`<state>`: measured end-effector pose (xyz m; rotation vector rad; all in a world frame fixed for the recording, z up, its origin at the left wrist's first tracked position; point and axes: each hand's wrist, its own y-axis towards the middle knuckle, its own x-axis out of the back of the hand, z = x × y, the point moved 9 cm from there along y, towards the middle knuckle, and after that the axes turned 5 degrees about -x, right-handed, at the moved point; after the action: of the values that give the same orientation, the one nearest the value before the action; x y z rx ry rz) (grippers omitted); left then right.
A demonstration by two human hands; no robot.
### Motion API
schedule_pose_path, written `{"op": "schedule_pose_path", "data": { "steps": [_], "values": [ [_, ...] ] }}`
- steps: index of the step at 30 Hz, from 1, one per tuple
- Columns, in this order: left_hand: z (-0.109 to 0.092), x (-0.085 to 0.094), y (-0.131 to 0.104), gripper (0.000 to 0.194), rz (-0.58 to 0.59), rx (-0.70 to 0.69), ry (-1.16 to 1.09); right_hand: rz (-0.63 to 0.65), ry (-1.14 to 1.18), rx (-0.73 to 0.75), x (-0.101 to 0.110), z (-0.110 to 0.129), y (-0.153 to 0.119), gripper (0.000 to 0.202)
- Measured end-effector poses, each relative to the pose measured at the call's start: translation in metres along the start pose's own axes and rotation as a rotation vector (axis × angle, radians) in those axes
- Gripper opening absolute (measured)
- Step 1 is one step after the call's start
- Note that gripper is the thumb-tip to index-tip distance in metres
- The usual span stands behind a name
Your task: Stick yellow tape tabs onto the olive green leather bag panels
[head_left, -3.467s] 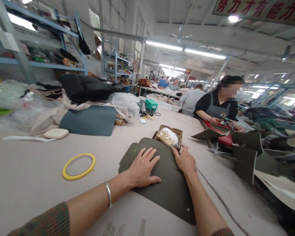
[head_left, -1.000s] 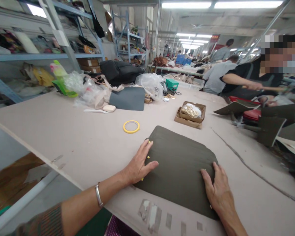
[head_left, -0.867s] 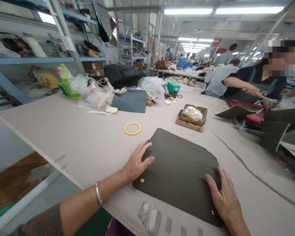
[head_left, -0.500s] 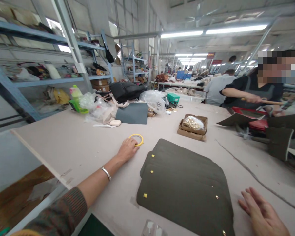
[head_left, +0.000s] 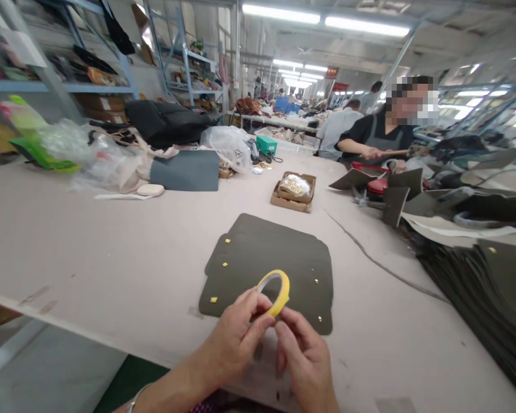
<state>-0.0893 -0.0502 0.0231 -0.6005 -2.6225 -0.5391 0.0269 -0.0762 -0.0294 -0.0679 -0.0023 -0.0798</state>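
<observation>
My left hand [head_left: 241, 324] pinches a roll of yellow tape [head_left: 284, 292] by its lower rim, holding it upright above the table. Against the roll's lower right side, my right hand [head_left: 303, 350] has thumb and fingertips pressed together at the tape. Behind and below the roll lie dark olive panels [head_left: 275, 241], flat and overlapping. Small yellow tape bits [head_left: 214, 300] mark their left side, and small shiny metal pieces [head_left: 316, 281] sit on the right.
An open cardboard box [head_left: 293, 192] stands behind the panels. Plastic bags [head_left: 230, 146] and a grey-blue sheet [head_left: 184, 171] lie back left. Stacked dark panels [head_left: 468, 287] fill the right edge. A person [head_left: 374, 135] works across the table, holding a stick.
My left hand has lifted the tape roll off the table and brought it over the panels. My right hand has come in from the right to meet it. The view has swung right.
</observation>
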Motion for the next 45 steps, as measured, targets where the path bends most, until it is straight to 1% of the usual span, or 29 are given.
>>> {"op": "schedule_pose_path", "data": {
  "steps": [3,6,8,10,12,14,16,17,19,21,22,24,26,27,29,32,36,38,41,42,45],
  "values": [
    [-0.002,-0.015,-0.011,0.022,0.028,0.016,-0.038,-0.088,0.009,0.031,0.012,-0.004,-0.008,0.032],
    [-0.002,-0.025,-0.016,0.02,0.054,0.081,-0.141,-0.098,0.0,0.045,0.019,-0.007,-0.015,0.032],
    [-0.001,-0.03,-0.018,0.02,0.046,0.125,-0.259,-0.101,0.003,0.036,0.019,-0.009,-0.02,0.033],
    [0.001,-0.035,-0.019,0.027,0.027,0.154,-0.367,-0.095,0.009,0.027,0.016,-0.009,-0.024,0.032],
    [0.003,-0.038,-0.021,0.029,0.016,0.16,-0.387,-0.067,-0.007,0.054,0.011,-0.006,-0.028,0.028],
    [0.002,-0.039,-0.024,0.029,0.031,0.143,-0.323,-0.034,-0.052,0.111,0.008,-0.001,-0.032,0.025],
    [-0.003,-0.038,-0.025,0.034,0.045,0.112,-0.244,-0.02,-0.12,0.143,0.011,0.003,-0.035,0.023],
    [-0.006,-0.037,-0.025,0.036,0.057,0.093,-0.198,-0.036,-0.165,0.152,0.017,0.005,-0.037,0.022],
    [-0.013,-0.035,-0.023,0.035,0.086,0.048,-0.063,-0.112,-0.281,0.206,0.034,0.015,-0.04,0.016],
    [-0.019,-0.034,-0.02,0.031,0.121,-0.016,0.101,-0.188,-0.42,0.352,0.048,0.034,-0.045,0.009],
    [-0.022,-0.034,-0.019,0.029,0.135,-0.053,0.178,-0.196,-0.49,0.442,0.05,0.044,-0.048,0.011],
    [-0.025,-0.036,-0.016,0.028,0.148,-0.131,0.299,-0.159,-0.624,0.599,0.045,0.058,-0.052,0.025],
    [-0.028,-0.039,-0.015,0.028,0.158,-0.195,0.382,-0.102,-0.726,0.688,0.036,0.064,-0.052,0.033],
    [-0.028,-0.041,-0.015,0.028,0.167,-0.218,0.413,-0.08,-0.76,0.713,0.032,0.065,-0.051,0.034],
    [-0.027,-0.044,-0.015,0.027,0.191,-0.234,0.46,-0.048,-0.797,0.74,0.026,0.065,-0.048,0.03],
    [-0.025,-0.047,-0.014,0.026,0.214,-0.223,0.512,-0.019,-0.796,0.759,0.021,0.063,-0.044,0.023],
    [-0.027,-0.049,-0.014,0.023,0.196,-0.251,0.57,-0.02,-0.797,0.781,0.02,0.059,-0.043,0.017],
    [-0.027,-0.048,-0.014,0.024,0.137,-0.264,0.596,-0.053,-0.805,0.775,0.022,0.056,-0.043,0.015],
    [-0.028,-0.048,-0.014,0.038,0.056,-0.29,0.594,-0.129,-0.795,0.77,0.027,0.053,-0.044,0.012],
    [-0.028,-0.049,-0.013,0.038,0.05,-0.301,0.593,-0.154,-0.792,0.775,0.03,0.053,-0.044,0.012],
    [-0.031,-0.053,-0.01,0.024,0.067,-0.325,0.618,-0.218,-0.799,0.795,0.035,0.054,-0.045,0.012]
  ]
}}
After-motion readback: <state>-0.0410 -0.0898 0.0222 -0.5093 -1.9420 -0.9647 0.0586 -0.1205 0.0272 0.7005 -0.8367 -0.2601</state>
